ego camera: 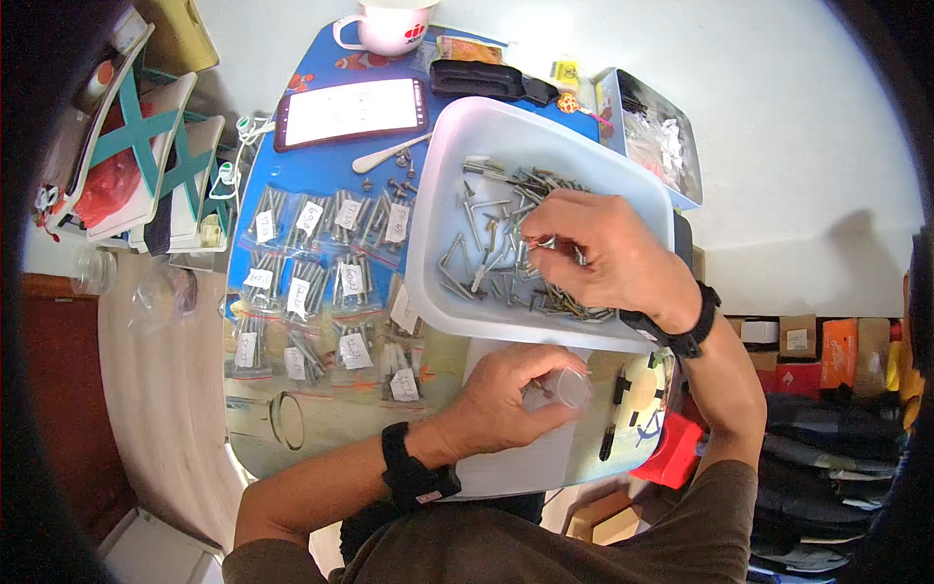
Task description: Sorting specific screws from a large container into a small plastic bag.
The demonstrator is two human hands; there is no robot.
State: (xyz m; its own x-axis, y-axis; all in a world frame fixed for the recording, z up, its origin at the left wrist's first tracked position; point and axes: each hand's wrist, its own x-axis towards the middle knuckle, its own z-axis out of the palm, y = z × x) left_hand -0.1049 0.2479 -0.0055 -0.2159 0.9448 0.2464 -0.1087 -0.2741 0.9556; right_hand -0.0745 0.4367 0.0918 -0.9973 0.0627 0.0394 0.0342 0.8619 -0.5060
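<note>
My left hand (503, 398) is curled around a small clear plastic container (573, 387), whose round rim faces up past my thumb. Something brownish shows inside it. Above and to the right, my right hand (606, 252) is over a translucent white plastic tub (438, 292). Its thumb and fingertips pinch what looks like a small metal fastener (547, 243), mostly hidden by the fingers. Loose screws and nails (481, 241) lie scattered on the tub's floor, and the hand covers part of them.
Several labelled zip bags of screws (298, 296) lie in rows left of the tub. Beyond them are a phone (350, 114), a light-coloured stick (387, 155), loose bolts (401, 182) and a white mug (387, 29). A clear glass (284, 421) lies at the table's left; a black pen (607, 434) sits at right.
</note>
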